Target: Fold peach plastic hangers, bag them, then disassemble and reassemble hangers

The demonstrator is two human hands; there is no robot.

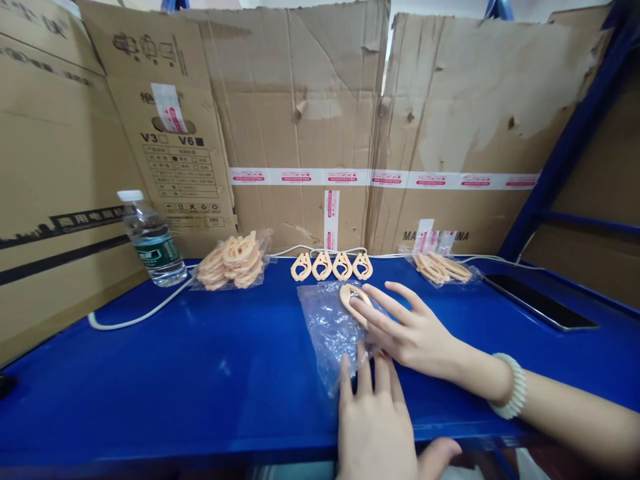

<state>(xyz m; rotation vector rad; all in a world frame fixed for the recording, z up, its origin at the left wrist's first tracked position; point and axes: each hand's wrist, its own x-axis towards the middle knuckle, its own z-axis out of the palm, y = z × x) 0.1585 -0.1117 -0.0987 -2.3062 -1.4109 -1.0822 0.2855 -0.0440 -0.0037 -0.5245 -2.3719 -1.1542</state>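
A beige loop-shaped piece point(345, 298), which looks like a folded travel hanger, lies at the upper right of a clear plastic bag point(325, 320). My right hand point(413, 330), with a pale beaded bracelet on its wrist, reaches in from the right. Its fingers are spread, and their tips rest on the hanger; the thumb is hidden. From the front edge my left hand point(375, 420) stretches its fingers toward the bag's lower right part, touching it. The left thumb points out to the right. Several matching hangers point(332, 267) stand in a row just behind the bag.
Bagged hangers point(233, 260) are heaped at back left, beside a water bottle point(153, 240). Another bag of hangers point(440, 268) lies at back right, near a dark phone point(540, 301). A white cable point(140, 323) crosses the blue table point(200, 380). Cardboard point(300, 133) walls the back.
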